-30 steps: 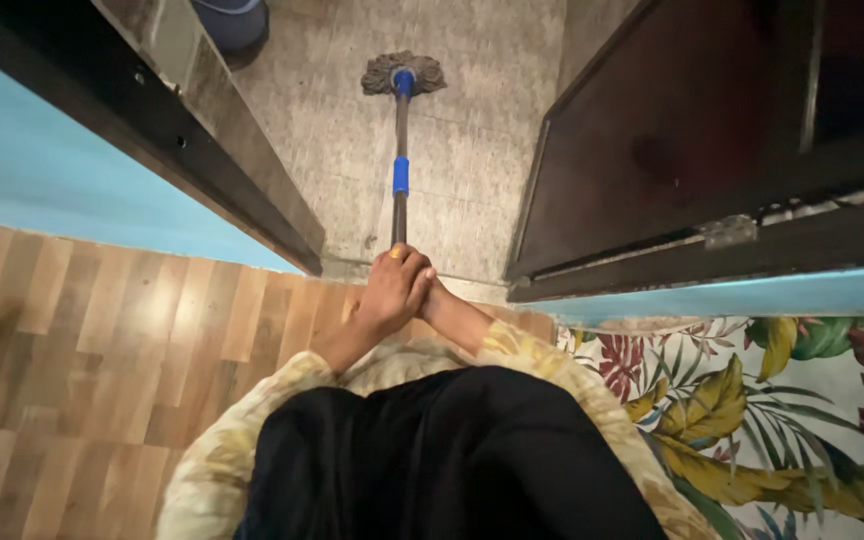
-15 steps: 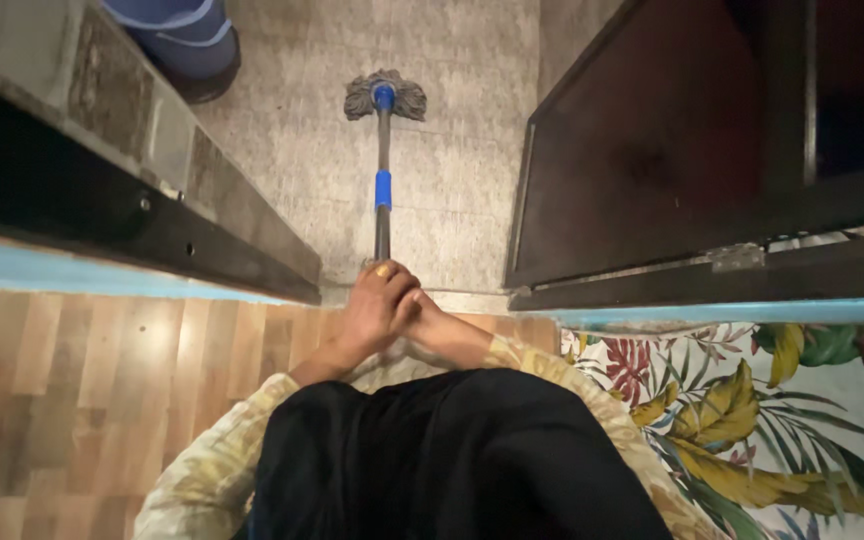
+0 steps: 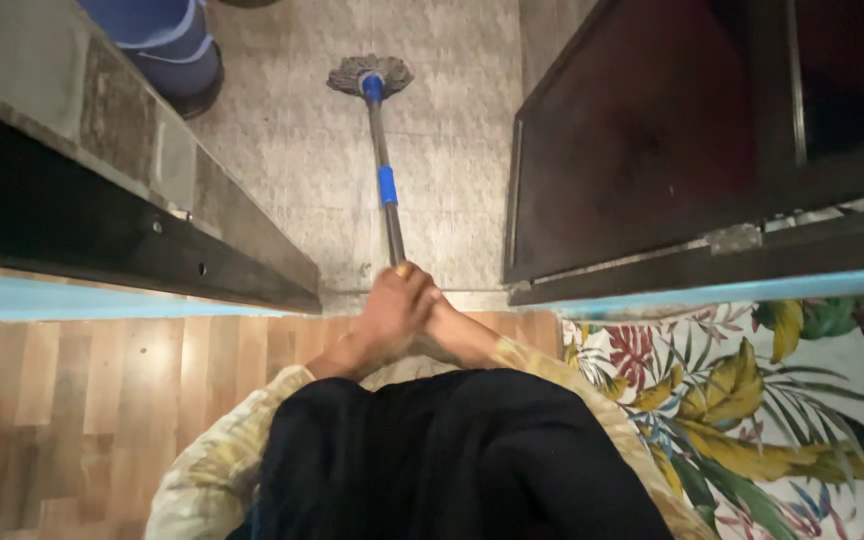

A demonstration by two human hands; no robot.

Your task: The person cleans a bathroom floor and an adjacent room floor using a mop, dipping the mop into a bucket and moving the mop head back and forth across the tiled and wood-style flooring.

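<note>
Gripping the near end of the mop handle (image 3: 388,205), both hands are stacked together at the centre of the view, just above the doorway threshold. The left hand (image 3: 392,312) lies on top, its fingers clenched around the shaft, with a yellow ring showing on one finger. The right hand (image 3: 440,322) sits just beside and partly under the left; it is pressed against the left hand at the shaft, but how far its fingers wrap the handle cannot be told, since the left hand covers them.

The handle is a grey metal tube with a blue sleeve at mid-length and a blue collar at the far end. It runs from the hands away across the grey tiled floor (image 3: 452,130), tilted slightly to the left. The mop head (image 3: 370,72), a grey string bundle, rests on the tiles at the far end.

A blue bucket (image 3: 167,45) stands at the far left, well apart from the mop head. A dark door (image 3: 652,140) stands open on the right. A dark frame edge (image 3: 102,240) borders the tiled area on the left.

Near the viewer, wood-pattern flooring (image 3: 82,400) lies on the left and a floral leaf-print mat (image 3: 782,420) on the right. Patterned yellow sleeves (image 3: 222,460) and a black garment (image 3: 452,460) fill the near centre.
</note>
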